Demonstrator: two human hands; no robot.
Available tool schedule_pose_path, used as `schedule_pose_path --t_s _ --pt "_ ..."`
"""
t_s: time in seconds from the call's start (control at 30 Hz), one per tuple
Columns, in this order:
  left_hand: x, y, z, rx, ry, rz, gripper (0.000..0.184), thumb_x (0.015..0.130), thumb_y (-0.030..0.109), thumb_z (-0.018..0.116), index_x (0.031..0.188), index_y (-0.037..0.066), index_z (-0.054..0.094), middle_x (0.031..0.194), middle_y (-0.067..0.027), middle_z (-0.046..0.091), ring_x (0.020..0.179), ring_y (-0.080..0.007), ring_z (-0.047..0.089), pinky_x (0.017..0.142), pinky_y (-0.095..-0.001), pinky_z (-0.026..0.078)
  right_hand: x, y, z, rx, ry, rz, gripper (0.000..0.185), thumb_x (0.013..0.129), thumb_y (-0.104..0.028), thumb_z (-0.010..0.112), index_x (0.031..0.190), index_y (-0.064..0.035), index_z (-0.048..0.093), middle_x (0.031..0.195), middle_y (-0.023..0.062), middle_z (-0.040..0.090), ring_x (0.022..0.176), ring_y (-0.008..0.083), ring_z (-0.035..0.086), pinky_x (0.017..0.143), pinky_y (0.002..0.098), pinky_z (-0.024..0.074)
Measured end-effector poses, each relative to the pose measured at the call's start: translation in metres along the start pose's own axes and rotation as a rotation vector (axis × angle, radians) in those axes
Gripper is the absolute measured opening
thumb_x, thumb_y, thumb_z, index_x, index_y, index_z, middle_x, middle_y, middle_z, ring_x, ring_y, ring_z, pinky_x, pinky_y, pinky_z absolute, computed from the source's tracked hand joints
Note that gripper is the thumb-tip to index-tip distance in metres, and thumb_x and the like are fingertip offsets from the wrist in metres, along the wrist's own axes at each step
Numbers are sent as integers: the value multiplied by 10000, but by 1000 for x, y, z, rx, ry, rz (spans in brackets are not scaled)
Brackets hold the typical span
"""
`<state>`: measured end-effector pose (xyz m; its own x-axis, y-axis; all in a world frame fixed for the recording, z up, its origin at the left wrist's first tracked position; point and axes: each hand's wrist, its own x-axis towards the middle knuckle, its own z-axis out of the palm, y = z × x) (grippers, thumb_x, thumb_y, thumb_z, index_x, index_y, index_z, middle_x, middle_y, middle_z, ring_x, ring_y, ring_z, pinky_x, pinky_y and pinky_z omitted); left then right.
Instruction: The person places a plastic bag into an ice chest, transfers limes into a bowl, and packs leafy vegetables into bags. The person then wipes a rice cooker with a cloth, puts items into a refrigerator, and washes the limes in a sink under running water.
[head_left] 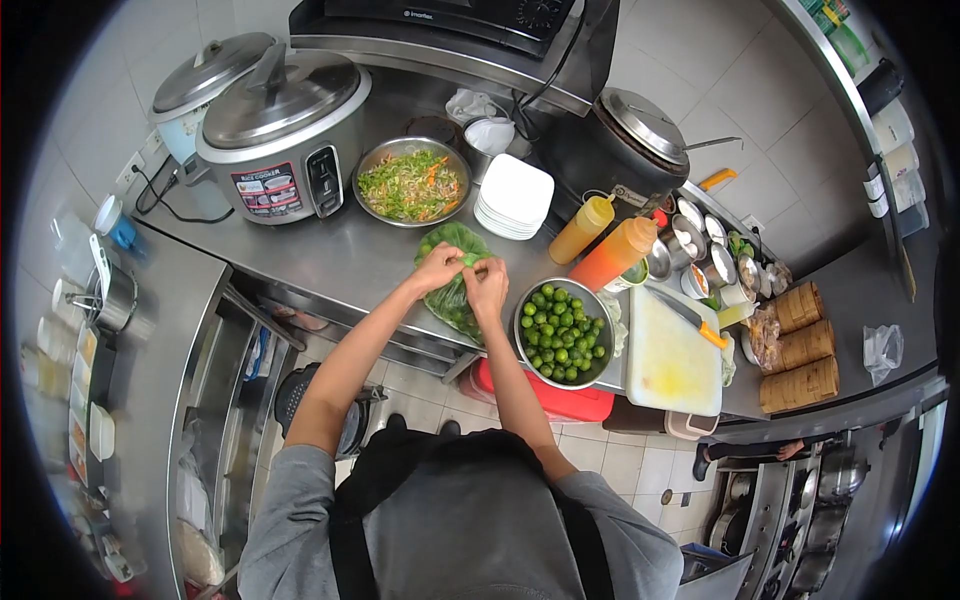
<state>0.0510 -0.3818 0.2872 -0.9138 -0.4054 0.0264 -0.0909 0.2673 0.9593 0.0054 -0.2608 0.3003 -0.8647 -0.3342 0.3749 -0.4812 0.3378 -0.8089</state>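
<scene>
A green plastic bag (pixel 452 300) lies on the steel counter in front of me, with dark green contents showing through it. My left hand (pixel 440 268) and my right hand (pixel 486 288) meet at its gathered top, fingers pinching the plastic close together. Just right of my right hand stands a metal bowl (pixel 519 345) holding small green limes (pixel 563 330). Behind the bag, another metal bowl (pixel 363 196) contains shredded green and orange vegetables (pixel 412 186). A stack of white square plates (pixel 515 195) sits behind my right hand.
A rice cooker (pixel 285 140) stands at the back left. Yellow (pixel 582 230) and orange (pixel 618 252) squeeze bottles stand beyond the limes. A knife (pixel 700 322) rests on the white cutting board (pixel 665 355). Bamboo steamers (pixel 800 345) are further right. Another person's leg (pixel 740 450) shows lower right.
</scene>
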Motion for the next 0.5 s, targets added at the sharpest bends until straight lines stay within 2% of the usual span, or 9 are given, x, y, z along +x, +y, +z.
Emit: schedule_pose_path --t_s 0.07,0.17,0.27,0.33,0.37,0.43,0.5 --pt "3 4 -2 29 -43 -33 256 788 251 537 807 0 581 877 -69 458 836 -164 474 716 -299 380 1 0 -3 13 -35 11 171 649 -130 647 700 6 556 761 112 534 598 207 541 587 327 435" --pt "10 6 -4 -114 -93 -170 362 814 345 500 786 -8 573 949 -91 457 899 -177 461 745 -320 373 4 0 -7 40 -94 27 150 662 -107 641 715 7 558 776 109 543 591 192 549 576 313 440" --pt "14 15 -8 21 -189 -188 334 829 318 517 811 -5 599 954 -89 500 876 -172 477 734 -303 380 5 -1 -12 69 -109 16 115 689 -81 622 757 -9 563 785 106 544 609 203 563 580 327 442" --pt "16 8 -11 -154 -297 -238 292 835 311 534 844 30 610 884 -37 530 809 -131 470 734 -262 373 3 -4 -14 115 -75 18 94 712 -77 605 786 -36 565 799 107 539 634 241 581 593 371 442" --pt "18 4 -13 -242 -347 -261 272 838 307 542 861 47 615 848 -10 544 776 -111 466 735 -242 370 2 -4 -14 25 -69 -90 89 717 -70 599 795 -40 566 802 107 542 644 257 579 589 375 443" --pt "24 2 -17 -180 -333 -309 243 827 275 561 904 53 624 804 7 566 735 -87 477 673 -229 387 -1 -4 -15 -152 -59 -301 86 728 -56 587 811 -48 566 808 107 549 665 290 573 583 383 445" --pt "25 2 -18 -137 -299 -328 226 815 250 579 903 49 634 759 14 576 696 -70 484 608 -225 393 -2 -5 -17 -124 -75 -360 76 727 -64 586 801 -53 569 815 110 551 679 313 562 581 393 445"
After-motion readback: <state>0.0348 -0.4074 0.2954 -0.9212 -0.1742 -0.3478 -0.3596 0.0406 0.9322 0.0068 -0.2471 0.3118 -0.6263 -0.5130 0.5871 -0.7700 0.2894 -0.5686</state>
